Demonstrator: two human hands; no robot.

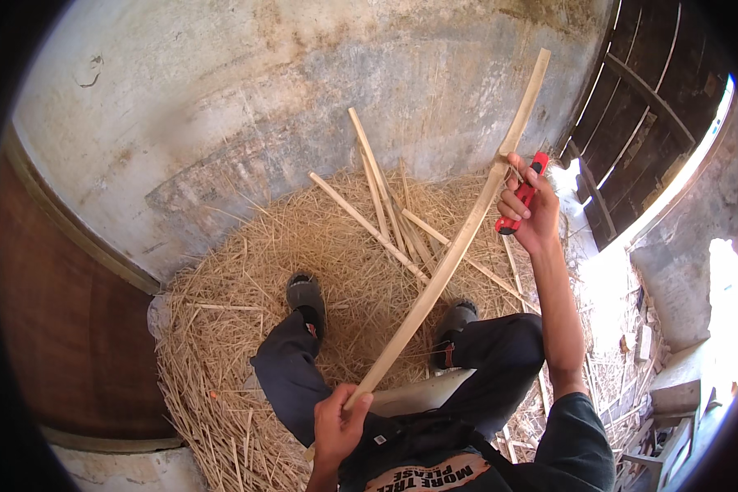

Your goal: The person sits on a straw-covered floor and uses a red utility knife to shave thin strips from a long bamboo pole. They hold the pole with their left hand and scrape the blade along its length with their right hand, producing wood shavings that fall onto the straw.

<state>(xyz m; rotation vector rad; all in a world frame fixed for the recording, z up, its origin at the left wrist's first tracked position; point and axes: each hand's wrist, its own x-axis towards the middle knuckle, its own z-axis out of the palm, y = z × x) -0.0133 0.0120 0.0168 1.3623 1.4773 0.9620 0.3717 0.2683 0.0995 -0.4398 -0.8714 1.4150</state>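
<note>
Rustic shed, straw floor (246, 320), plank door (640, 107)

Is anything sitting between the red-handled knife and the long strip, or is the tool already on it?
Nothing visible stands between them. The right hand holds the red-handled knife right against the long strip, whose lower end the left hand grips.

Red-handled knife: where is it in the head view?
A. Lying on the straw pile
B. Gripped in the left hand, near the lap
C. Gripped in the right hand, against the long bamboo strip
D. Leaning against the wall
C: the right hand grips the red-handled knife against the long bamboo strip, while the left hand holds the strip's lower end.
</note>
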